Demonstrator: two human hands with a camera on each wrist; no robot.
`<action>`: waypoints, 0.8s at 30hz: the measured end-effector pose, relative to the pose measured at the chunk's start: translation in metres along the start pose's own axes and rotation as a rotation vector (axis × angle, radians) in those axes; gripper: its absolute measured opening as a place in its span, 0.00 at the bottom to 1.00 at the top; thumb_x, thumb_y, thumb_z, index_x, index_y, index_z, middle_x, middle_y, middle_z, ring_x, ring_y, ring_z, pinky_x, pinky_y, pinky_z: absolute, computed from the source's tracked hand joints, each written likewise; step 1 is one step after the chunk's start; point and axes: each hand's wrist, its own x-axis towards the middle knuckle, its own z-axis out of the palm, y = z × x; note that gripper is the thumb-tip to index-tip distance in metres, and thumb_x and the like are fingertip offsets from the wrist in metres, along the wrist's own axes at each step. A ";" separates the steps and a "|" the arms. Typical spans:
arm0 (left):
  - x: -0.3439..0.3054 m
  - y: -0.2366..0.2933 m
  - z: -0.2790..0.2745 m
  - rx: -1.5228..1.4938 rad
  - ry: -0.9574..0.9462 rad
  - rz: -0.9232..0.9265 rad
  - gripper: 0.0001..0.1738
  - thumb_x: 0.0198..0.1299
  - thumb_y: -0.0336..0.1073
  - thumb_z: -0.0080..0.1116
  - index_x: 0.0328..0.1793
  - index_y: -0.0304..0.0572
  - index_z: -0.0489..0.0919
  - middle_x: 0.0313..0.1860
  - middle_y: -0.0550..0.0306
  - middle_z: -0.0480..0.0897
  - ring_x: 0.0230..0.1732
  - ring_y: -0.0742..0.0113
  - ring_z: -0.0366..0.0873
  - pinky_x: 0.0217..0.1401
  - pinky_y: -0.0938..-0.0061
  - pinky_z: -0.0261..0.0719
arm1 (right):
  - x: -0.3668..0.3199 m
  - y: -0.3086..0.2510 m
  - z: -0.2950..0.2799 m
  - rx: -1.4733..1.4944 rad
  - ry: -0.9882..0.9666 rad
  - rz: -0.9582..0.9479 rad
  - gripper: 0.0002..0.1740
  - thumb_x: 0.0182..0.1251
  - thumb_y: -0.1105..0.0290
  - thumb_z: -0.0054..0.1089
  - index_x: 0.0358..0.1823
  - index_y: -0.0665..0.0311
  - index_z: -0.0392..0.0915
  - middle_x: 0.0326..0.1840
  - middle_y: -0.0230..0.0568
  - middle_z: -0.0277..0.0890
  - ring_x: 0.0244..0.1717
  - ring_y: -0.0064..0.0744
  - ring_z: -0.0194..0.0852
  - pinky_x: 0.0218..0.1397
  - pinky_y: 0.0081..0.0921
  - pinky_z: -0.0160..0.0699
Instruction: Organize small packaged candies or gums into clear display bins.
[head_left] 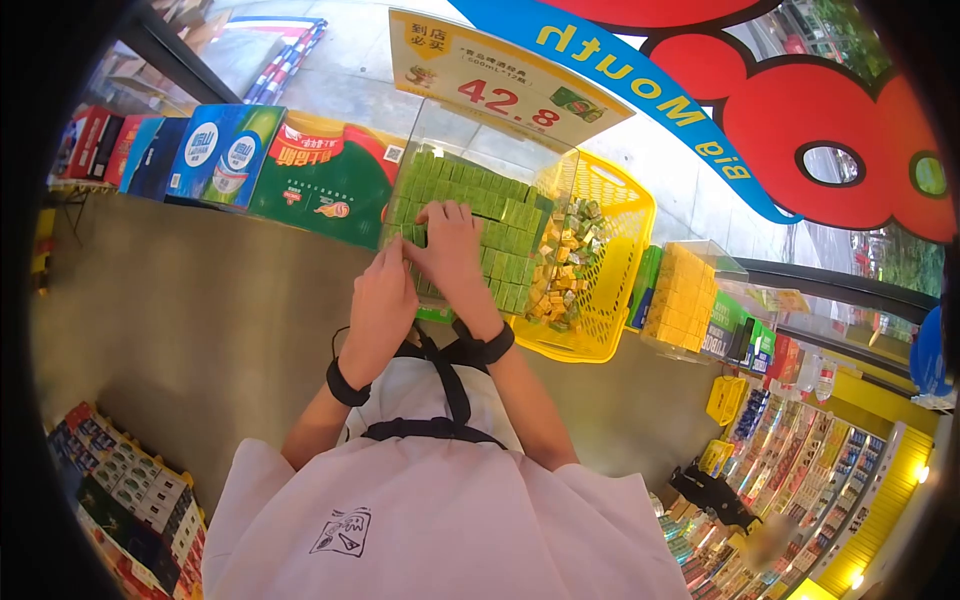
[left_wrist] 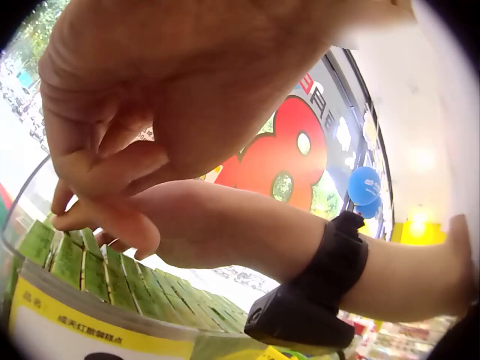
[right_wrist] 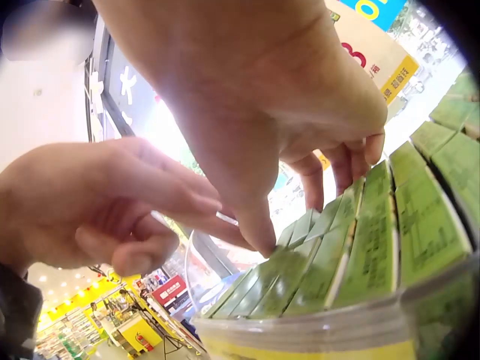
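Seen from the head camera, a person in a white shirt bends over a clear bin (head_left: 470,140) packed with rows of green packs (head_left: 505,240) in a shop. The right hand (head_left: 450,245) lies spread on the packs in the bin's near-left part, fingers fairly straight and pressing down. The left hand (head_left: 385,300) sits close against it at the near edge, fingers bent. A yellow basket (head_left: 625,215) of small mixed packets stands just right of the bin, and a price card (head_left: 500,90) reading 42.8 rises at its far side. From the left wrist, the left hand (left_wrist: 150,97) fills the top of the frame, fingers loosely curled with nothing visible in them. Its fingertips are close against the right hand (left_wrist: 172,225), which reaches across onto the tops of the green packs (left_wrist: 75,259). A black wrist strap (left_wrist: 337,259) circles the right forearm, and a yellow label (left_wrist: 97,326) runs along the bin's wall. From the right wrist, the right hand (right_wrist: 262,112) arches over the packs (right_wrist: 360,247), thumb tip and fingertips resting on their top edges without closing round any one. The left hand (right_wrist: 105,202) hovers just beside it, forefinger stretched toward the right thumb and the other fingers tucked in, holding nothing that shows.
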 end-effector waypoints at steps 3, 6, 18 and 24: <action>-0.001 -0.006 0.008 0.036 -0.089 -0.065 0.23 0.74 0.24 0.56 0.73 0.22 0.75 0.54 0.27 0.86 0.54 0.26 0.84 0.51 0.42 0.83 | 0.002 0.016 -0.003 0.162 -0.013 -0.163 0.21 0.65 0.61 0.78 0.57 0.58 0.85 0.54 0.42 0.81 0.60 0.49 0.79 0.62 0.47 0.74; -0.006 -0.017 0.020 0.065 -0.084 -0.074 0.26 0.75 0.24 0.56 0.77 0.21 0.71 0.57 0.27 0.85 0.54 0.25 0.83 0.51 0.40 0.82 | 0.006 0.026 -0.009 0.184 -0.132 -0.258 0.19 0.71 0.66 0.73 0.62 0.57 0.86 0.55 0.41 0.82 0.63 0.49 0.80 0.63 0.49 0.75; -0.002 -0.034 0.031 0.095 0.011 0.065 0.27 0.74 0.30 0.63 0.77 0.32 0.75 0.59 0.34 0.87 0.48 0.30 0.87 0.45 0.43 0.87 | -0.001 0.028 -0.022 0.324 -0.192 -0.230 0.15 0.69 0.73 0.72 0.56 0.68 0.88 0.52 0.50 0.82 0.60 0.57 0.79 0.65 0.46 0.81; -0.001 -0.030 0.028 0.092 0.004 0.046 0.25 0.73 0.30 0.64 0.74 0.32 0.79 0.54 0.35 0.88 0.46 0.32 0.88 0.44 0.43 0.86 | -0.007 0.027 -0.023 0.271 -0.197 -0.236 0.18 0.68 0.73 0.73 0.58 0.68 0.87 0.50 0.49 0.80 0.58 0.55 0.77 0.63 0.46 0.80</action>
